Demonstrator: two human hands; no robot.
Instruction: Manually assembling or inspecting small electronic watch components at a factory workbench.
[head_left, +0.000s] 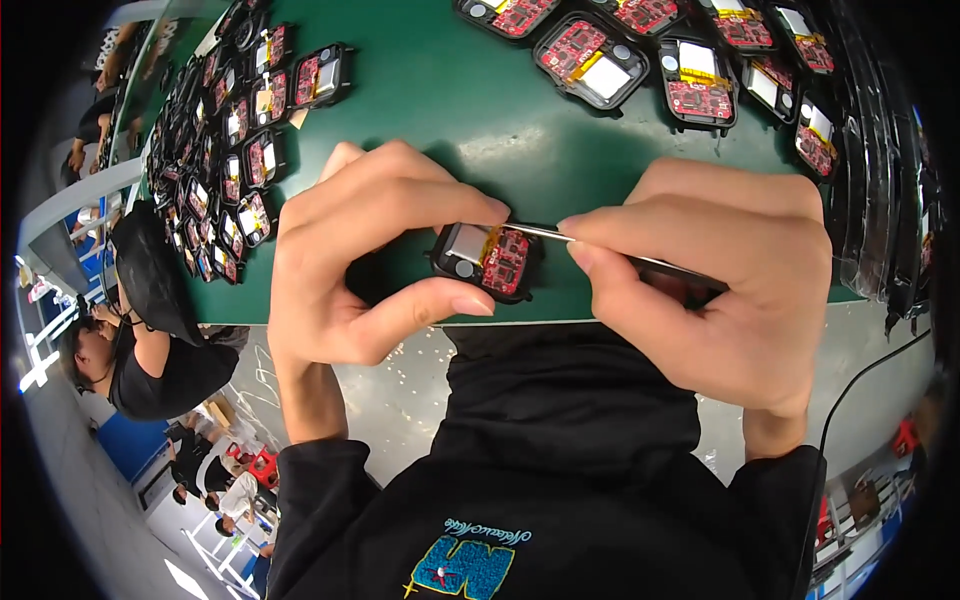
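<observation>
Between the thumb and fingers of my left hand sits a small black device housing, held just above the table's near edge. Inside it are a red circuit board, a silver battery and a strip of yellow tape. My right hand pinches slim metal tweezers, their shaft running back under the palm. The tip reaches the housing's upper edge, close to the yellow tape and my left index fingertip. Whether the tip grips anything is too small to tell.
Many similar open housings crowd the left of the green table. Several more lie at the far right. Stacked clear plastic trays line the right side. A person in black sits at the left.
</observation>
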